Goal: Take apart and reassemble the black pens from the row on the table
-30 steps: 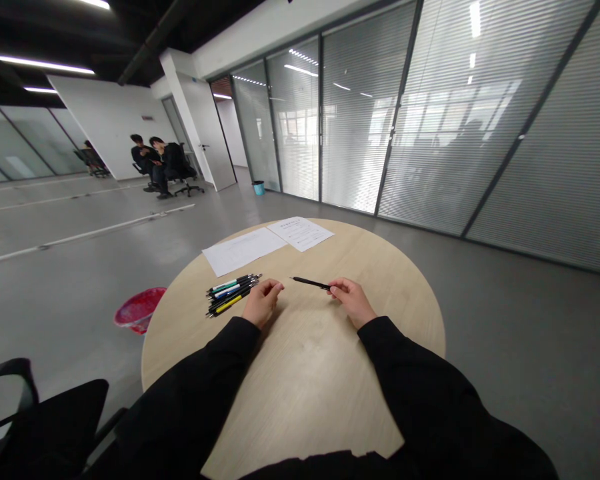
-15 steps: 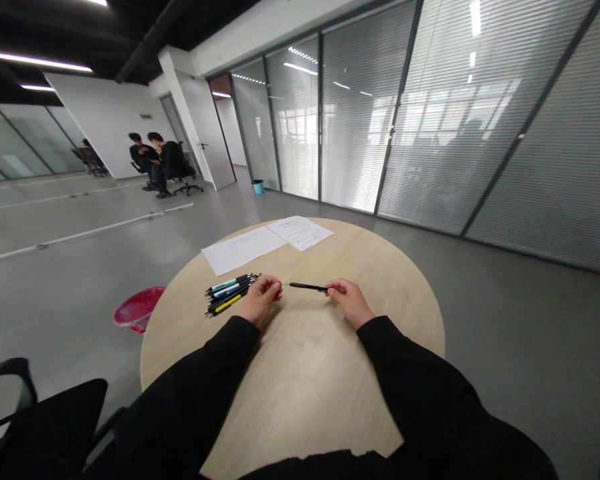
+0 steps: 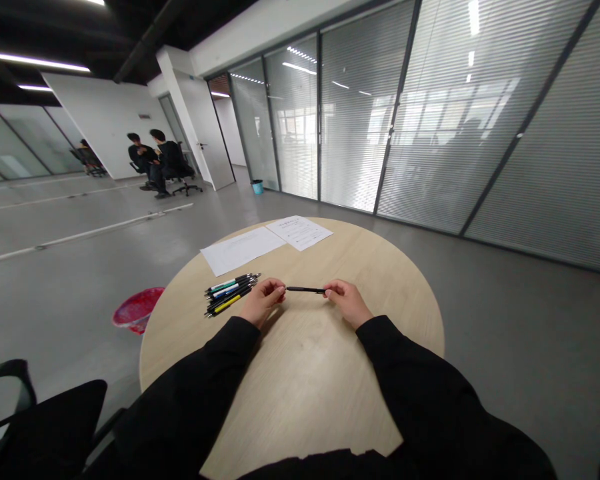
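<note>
Head view: black pen (image 3: 305, 289) spans left hand (image 3: 263, 300) to right hand (image 3: 347, 302).

Smooth pale wood grain showing on round tabletop (image 3: 310, 387). Light gleaming on black plastic pen (image 3: 305, 289). Glossy plastic shining on pen pile (image 3: 230, 295). Matt white showing on paper sheets (image 3: 300, 233). Soft dull cloth covering black sleeve (image 3: 410, 380).

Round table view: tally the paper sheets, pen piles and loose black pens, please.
Paper sheets: 2
Pile of pens: 1 (individual pens overlap too much to count)
Black pen: 1
Total: 4
</note>
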The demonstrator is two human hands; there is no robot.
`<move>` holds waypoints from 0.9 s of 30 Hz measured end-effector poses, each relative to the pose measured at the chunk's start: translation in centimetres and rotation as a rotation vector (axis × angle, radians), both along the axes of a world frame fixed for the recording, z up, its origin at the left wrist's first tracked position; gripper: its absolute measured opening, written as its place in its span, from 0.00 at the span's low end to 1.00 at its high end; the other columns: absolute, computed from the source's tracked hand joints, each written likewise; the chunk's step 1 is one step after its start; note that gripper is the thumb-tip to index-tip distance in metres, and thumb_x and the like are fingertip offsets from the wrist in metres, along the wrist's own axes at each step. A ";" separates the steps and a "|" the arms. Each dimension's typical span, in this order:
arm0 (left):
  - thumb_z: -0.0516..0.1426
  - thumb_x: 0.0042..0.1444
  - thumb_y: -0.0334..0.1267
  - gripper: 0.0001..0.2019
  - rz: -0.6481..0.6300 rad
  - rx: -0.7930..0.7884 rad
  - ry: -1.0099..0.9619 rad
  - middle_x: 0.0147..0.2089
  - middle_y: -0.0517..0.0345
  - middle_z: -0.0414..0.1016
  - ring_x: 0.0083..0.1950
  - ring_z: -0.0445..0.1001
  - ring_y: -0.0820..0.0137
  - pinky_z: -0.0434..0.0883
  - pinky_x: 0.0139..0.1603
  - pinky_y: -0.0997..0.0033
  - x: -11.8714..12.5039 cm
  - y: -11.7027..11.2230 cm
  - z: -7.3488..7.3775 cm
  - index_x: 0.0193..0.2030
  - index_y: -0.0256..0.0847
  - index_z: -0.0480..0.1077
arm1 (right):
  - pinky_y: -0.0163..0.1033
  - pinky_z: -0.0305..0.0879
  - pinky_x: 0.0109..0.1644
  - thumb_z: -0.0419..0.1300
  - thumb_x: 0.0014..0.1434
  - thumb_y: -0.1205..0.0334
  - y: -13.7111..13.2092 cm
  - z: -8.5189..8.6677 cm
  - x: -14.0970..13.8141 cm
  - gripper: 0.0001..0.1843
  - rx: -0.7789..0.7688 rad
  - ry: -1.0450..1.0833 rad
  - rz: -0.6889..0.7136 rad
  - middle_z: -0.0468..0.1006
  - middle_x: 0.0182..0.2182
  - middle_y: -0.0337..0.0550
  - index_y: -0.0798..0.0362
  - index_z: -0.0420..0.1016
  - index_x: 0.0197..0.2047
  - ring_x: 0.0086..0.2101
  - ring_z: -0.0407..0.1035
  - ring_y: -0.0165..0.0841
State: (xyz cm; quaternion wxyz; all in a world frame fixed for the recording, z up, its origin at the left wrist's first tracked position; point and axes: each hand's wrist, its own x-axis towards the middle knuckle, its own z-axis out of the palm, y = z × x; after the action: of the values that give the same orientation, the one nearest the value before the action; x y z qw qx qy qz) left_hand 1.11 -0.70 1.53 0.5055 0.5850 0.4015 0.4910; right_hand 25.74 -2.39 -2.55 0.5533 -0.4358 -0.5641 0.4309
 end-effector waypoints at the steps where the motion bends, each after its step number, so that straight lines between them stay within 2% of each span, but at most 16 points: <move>1: 0.67 0.46 0.46 0.15 -0.005 -0.001 0.004 0.25 0.62 0.70 0.25 0.67 0.75 0.63 0.28 0.74 0.0 0.0 0.0 0.32 0.37 0.71 | 0.39 0.66 0.40 0.61 0.52 0.58 0.0 0.0 0.0 0.09 0.001 -0.002 -0.001 0.80 0.29 0.42 0.53 0.76 0.35 0.32 0.72 0.34; 12: 0.69 0.42 0.49 0.20 0.045 -0.068 -0.028 0.30 0.56 0.75 0.31 0.74 0.69 0.71 0.35 0.67 -0.2 0.2 -0.6 0.35 0.37 0.75 | 0.39 0.66 0.40 0.61 0.52 0.58 0.0 0.0 -0.1 0.09 0.028 -0.016 -0.016 0.79 0.29 0.42 0.53 0.76 0.35 0.33 0.72 0.34; 19: 0.68 0.45 0.47 0.17 0.003 -0.052 -0.005 0.26 0.58 0.74 0.27 0.72 0.72 0.68 0.31 0.72 -0.3 0.3 -0.6 0.34 0.36 0.75 | 0.39 0.66 0.40 0.62 0.52 0.58 0.1 -0.2 0.1 0.09 0.043 -0.053 -0.027 0.80 0.30 0.43 0.53 0.77 0.34 0.32 0.72 0.35; 27: 0.67 0.45 0.50 0.19 0.018 -0.086 0.021 0.25 0.58 0.73 0.26 0.71 0.72 0.67 0.29 0.72 -0.1 0.0 -0.3 0.33 0.36 0.73 | 0.39 0.66 0.40 0.62 0.52 0.58 0.1 0.0 0.1 0.09 0.049 -0.091 -0.047 0.79 0.30 0.42 0.53 0.78 0.34 0.32 0.71 0.35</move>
State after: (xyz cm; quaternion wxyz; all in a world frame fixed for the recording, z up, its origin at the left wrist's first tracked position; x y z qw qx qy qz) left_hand 1.03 -0.72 1.27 0.5213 0.5643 0.4329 0.4717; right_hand 25.85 -2.31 -2.57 0.5475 -0.4543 -0.5887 0.3837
